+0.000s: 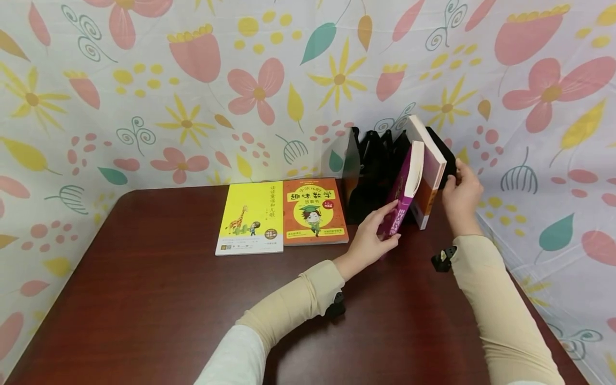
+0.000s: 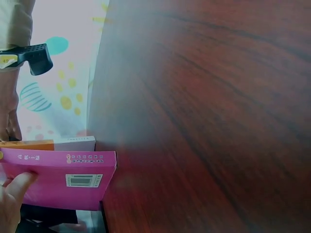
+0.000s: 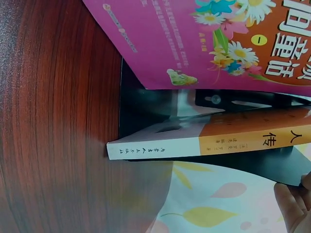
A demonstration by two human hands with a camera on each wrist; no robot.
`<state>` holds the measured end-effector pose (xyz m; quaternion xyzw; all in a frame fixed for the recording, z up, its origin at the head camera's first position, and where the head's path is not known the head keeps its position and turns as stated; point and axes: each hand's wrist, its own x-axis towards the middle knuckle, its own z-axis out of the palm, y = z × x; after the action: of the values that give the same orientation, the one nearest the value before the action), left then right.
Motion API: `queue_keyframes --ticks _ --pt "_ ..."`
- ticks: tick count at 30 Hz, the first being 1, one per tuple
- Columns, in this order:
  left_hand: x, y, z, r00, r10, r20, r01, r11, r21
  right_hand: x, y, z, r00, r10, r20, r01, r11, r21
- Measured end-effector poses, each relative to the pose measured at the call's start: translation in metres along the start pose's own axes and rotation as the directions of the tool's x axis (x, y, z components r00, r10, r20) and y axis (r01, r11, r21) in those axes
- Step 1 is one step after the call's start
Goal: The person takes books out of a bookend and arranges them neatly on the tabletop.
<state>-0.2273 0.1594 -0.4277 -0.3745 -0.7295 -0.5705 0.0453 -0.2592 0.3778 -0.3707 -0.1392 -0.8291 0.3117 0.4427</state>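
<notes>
My left hand (image 1: 369, 241) grips a purple book (image 1: 400, 214) near its spine. In the left wrist view the thumb lies against its back cover, by the barcode. The book tilts in front of a black book rack (image 1: 372, 184) at the back right of the table. A white and orange book (image 3: 167, 147) stands upright at the rack's right side, apart from the purple one. My right hand (image 1: 463, 197) pinches the outer edge of the rack's black end panel (image 1: 444, 155), just right of that upright book.
Left of the rack, a yellow book (image 1: 250, 219) with a giraffe and an orange book (image 1: 315, 211) lie flat side by side. The dark wooden table (image 1: 159, 299) extends to the front. A flowered cloth (image 1: 183, 96) hangs behind and along the right.
</notes>
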Motion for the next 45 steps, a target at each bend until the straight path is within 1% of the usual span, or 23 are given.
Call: queue_keyframes --ticks 4,10,14,18,23,27,31,35,38,42,45 --pt "-0.003 0.002 -0.003 1.000 -0.009 0.016 0.008 1.000 0.021 0.000 -0.001 0.000 1.000 0.004 -0.001 -0.004 1.000 0.009" --pt "-0.008 0.005 -0.009 1.000 0.009 0.017 -0.010 0.999 0.039 -0.001 0.000 0.000 1.000 -0.001 -0.005 0.001 1.000 0.011" --pt "-0.011 0.007 -0.012 1.000 0.012 0.015 -0.012 1.000 0.020 -0.001 0.000 0.000 1.000 -0.010 -0.009 0.010 1.000 0.017" --pt "-0.014 0.007 -0.013 1.000 0.013 0.003 -0.013 1.000 0.008 -0.001 0.000 0.000 1.000 -0.009 -0.007 0.009 1.000 0.020" --pt "-0.019 0.007 -0.016 1.000 0.007 -0.020 -0.006 1.000 0.025 -0.001 0.002 0.001 1.000 -0.005 -0.008 0.005 1.000 0.018" --pt "-0.023 0.008 -0.019 1.000 -0.001 -0.017 0.002 1.000 0.018 -0.001 0.004 0.002 1.000 -0.011 -0.013 0.011 1.000 0.018" --pt "-0.027 0.008 -0.023 1.000 0.016 -0.016 -0.016 1.000 -0.004 -0.001 0.005 0.002 1.000 -0.021 -0.011 0.021 1.000 0.022" --pt "-0.031 0.008 -0.026 0.999 0.039 -0.024 -0.039 0.999 0.015 -0.001 0.003 0.001 1.000 -0.016 -0.001 0.016 1.000 0.019" --pt "-0.034 0.008 -0.029 0.999 0.039 -0.030 -0.038 0.999 0.034 -0.003 0.002 0.001 1.000 0.000 0.011 0.000 1.000 0.013" --pt "-0.036 0.010 -0.031 0.999 0.031 -0.038 -0.031 1.000 -0.004 -0.004 0.002 0.001 1.000 0.005 0.017 -0.005 1.000 0.012" --pt "-0.036 0.012 -0.032 0.998 0.039 -0.044 -0.039 0.999 -0.002 -0.003 0.003 0.001 1.000 -0.002 0.008 0.002 1.000 0.015"
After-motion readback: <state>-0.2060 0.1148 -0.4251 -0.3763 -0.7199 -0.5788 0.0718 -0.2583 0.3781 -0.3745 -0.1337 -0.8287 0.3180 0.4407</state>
